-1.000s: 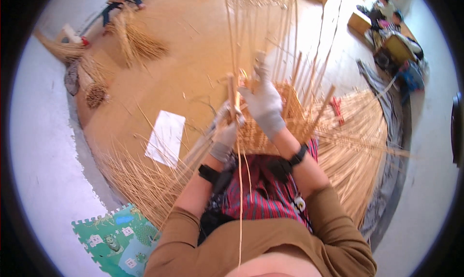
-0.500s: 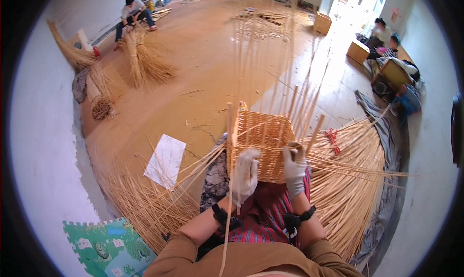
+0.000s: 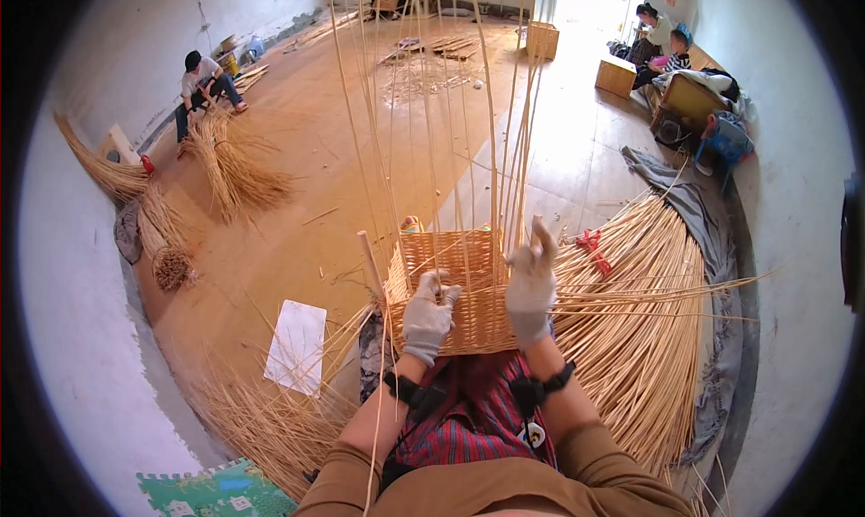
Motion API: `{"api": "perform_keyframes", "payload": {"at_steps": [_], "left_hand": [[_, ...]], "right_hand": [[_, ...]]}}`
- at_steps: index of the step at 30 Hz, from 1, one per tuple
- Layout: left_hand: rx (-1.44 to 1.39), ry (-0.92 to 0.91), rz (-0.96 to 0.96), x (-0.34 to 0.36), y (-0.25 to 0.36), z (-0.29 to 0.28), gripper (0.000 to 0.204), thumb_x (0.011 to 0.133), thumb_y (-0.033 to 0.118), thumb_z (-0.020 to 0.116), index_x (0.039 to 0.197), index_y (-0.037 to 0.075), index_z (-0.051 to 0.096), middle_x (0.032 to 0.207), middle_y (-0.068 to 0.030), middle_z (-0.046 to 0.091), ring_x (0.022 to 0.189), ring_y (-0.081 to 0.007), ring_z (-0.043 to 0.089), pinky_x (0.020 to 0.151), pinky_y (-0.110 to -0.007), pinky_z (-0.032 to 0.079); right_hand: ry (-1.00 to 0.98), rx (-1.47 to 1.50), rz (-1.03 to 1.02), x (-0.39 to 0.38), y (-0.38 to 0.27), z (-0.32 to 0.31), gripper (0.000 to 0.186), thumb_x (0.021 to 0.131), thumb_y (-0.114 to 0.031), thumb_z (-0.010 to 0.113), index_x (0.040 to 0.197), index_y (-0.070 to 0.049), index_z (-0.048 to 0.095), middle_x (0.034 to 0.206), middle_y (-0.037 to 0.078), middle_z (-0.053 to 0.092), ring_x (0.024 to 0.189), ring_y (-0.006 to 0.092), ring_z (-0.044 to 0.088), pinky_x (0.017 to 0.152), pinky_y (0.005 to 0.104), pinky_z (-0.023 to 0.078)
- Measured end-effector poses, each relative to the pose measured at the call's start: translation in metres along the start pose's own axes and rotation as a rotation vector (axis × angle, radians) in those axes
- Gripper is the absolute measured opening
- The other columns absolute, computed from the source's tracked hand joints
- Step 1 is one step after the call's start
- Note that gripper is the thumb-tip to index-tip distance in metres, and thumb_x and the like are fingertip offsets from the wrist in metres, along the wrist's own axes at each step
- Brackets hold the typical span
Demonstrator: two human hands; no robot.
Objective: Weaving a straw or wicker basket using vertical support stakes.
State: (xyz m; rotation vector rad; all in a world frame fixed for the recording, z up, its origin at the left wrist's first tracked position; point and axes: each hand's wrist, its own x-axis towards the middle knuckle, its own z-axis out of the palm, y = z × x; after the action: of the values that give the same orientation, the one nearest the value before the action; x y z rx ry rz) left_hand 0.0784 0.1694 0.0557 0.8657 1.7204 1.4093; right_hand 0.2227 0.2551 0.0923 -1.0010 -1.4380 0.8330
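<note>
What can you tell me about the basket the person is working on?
The basket is half-built wicker, pale tan, boxy, with tightly woven walls and an open top. Long thin stakes rise from its rim, fanning upward. It sits at the person's lap, in front of the striped cloth. The gloved left hand rests on its near wall; the gloved right hand is at its right corner, fingers raised among the stakes. Loose willow rods lie beside it.
</note>
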Motion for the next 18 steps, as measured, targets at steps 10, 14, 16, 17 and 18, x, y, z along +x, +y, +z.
{"api": "perform_keyframes", "payload": {"at_steps": [10, 14, 16, 17, 18], "left_hand": [[0.918, -0.200, 0.468, -0.030, 0.015, 0.070, 0.080, 0.090, 0.015, 0.066, 0.159, 0.035, 0.031, 0.127, -0.0172, 0.052, 0.076, -0.0349, 0.070, 0.067, -0.046, 0.059], [1.188, -0.194, 0.465, -0.023, 0.001, 0.081, 0.072, 0.093, 0.017, 0.060, 0.158, 0.035, 0.033, 0.121, -0.0162, 0.052, 0.069, -0.0347, 0.069, 0.061, -0.047, 0.058], [1.173, -0.127, 0.539, -0.019, -0.009, 0.086, 0.066, 0.096, 0.020, 0.055, 0.157, 0.033, 0.034, 0.118, -0.0159, 0.054, 0.070, -0.0354, 0.069, 0.059, -0.047, 0.057], [1.171, -0.139, 0.547, -0.020, -0.006, 0.086, 0.066, 0.096, 0.020, 0.055, 0.157, 0.033, 0.034, 0.118, -0.0159, 0.054, 0.070, -0.0354, 0.069, 0.059, -0.047, 0.057], [1.078, -0.153, 0.556, -0.022, -0.002, 0.085, 0.065, 0.095, 0.020, 0.056, 0.156, 0.031, 0.036, 0.116, -0.0160, 0.055, 0.071, -0.0353, 0.069, 0.060, -0.048, 0.057]], "right_hand": [[0.021, -0.900, -0.385, 0.029, -0.016, -0.034, 0.063, 0.088, -0.008, 0.072, 0.147, -0.018, 0.054, 0.147, 0.021, 0.049, 0.131, 0.0377, 0.050, 0.107, 0.0456, 0.044], [0.117, -0.769, -0.425, 0.021, -0.033, -0.042, 0.061, 0.091, -0.018, 0.070, 0.150, -0.020, 0.053, 0.150, 0.021, 0.047, 0.133, 0.0425, 0.048, 0.111, 0.0517, 0.042], [0.170, -0.483, -0.400, 0.003, -0.031, -0.042, 0.055, 0.093, -0.022, 0.069, 0.146, -0.012, 0.056, 0.146, 0.019, 0.052, 0.131, 0.0386, 0.052, 0.107, 0.0473, 0.047], [0.179, -0.492, -0.395, -0.008, -0.025, -0.040, 0.055, 0.093, -0.022, 0.069, 0.146, -0.012, 0.056, 0.146, 0.019, 0.052, 0.131, 0.0386, 0.052, 0.107, 0.0473, 0.047], [0.119, -0.427, -0.390, -0.020, -0.018, -0.039, 0.051, 0.093, -0.022, 0.069, 0.142, -0.012, 0.059, 0.142, 0.017, 0.055, 0.128, 0.0367, 0.056, 0.104, 0.0453, 0.049]]}}
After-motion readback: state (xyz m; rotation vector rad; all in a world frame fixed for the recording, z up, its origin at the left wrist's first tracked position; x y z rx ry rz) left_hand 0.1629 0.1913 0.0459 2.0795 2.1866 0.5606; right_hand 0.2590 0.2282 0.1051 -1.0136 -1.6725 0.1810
